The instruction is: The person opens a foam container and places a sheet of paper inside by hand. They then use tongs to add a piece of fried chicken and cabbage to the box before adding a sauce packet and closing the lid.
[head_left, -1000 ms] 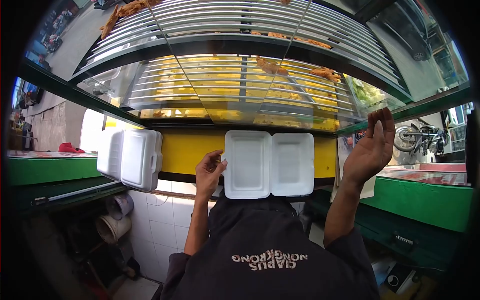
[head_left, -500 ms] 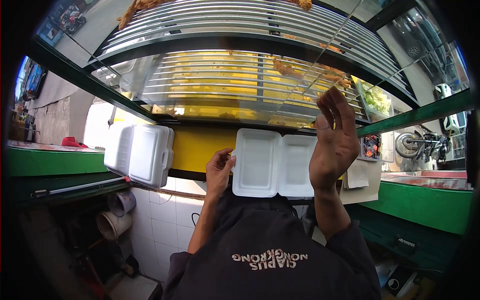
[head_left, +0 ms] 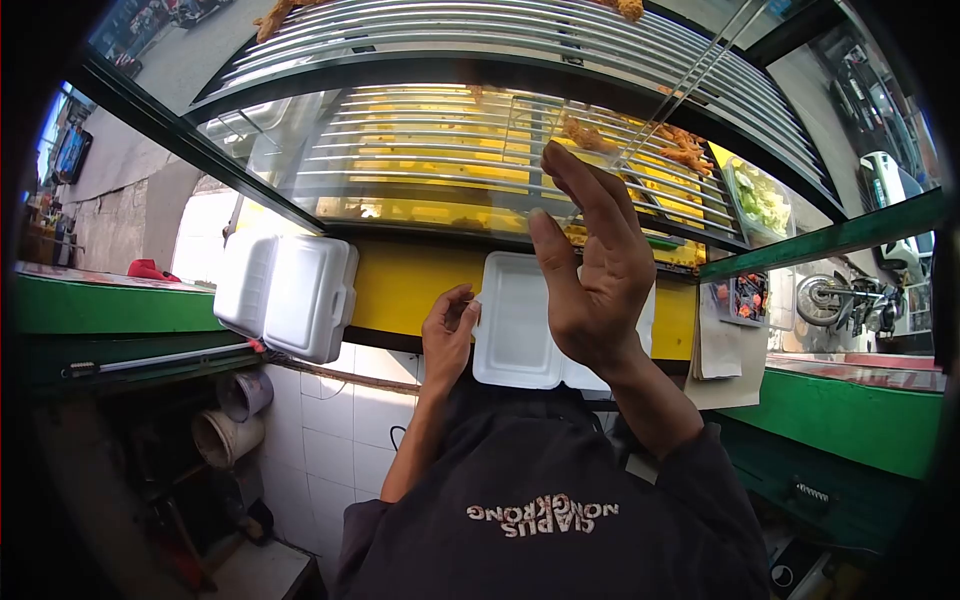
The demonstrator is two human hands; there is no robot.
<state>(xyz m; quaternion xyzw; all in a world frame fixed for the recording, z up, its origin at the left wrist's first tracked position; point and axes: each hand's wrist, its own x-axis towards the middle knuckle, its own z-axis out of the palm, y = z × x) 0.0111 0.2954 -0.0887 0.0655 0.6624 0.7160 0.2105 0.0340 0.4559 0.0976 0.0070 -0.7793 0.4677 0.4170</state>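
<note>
A white foam box (head_left: 519, 320) lies opened out on the yellow counter, its right half largely hidden behind my right hand. At its left edge is my left hand (head_left: 449, 333), thumb and index finger pinched on the rim. My right hand (head_left: 600, 260) is raised over the box in front of the display case glass, fingers bent and the thumb apart from them; nothing shows between them. Behind the glass, pieces of fried food (head_left: 590, 136) lie on a metal rack (head_left: 400, 150).
Stacked white foam boxes (head_left: 300, 290) stand at the left of the yellow counter (head_left: 405, 285). A container of chopped greens (head_left: 760, 200), a tray of small red packets (head_left: 748, 297) and brown paper (head_left: 722, 350) are at the right. The case's dark frame crosses in front.
My right hand has moved left across the opened box and now covers more of its middle. My left hand stays at the box's left edge. The view has shifted slightly.
</note>
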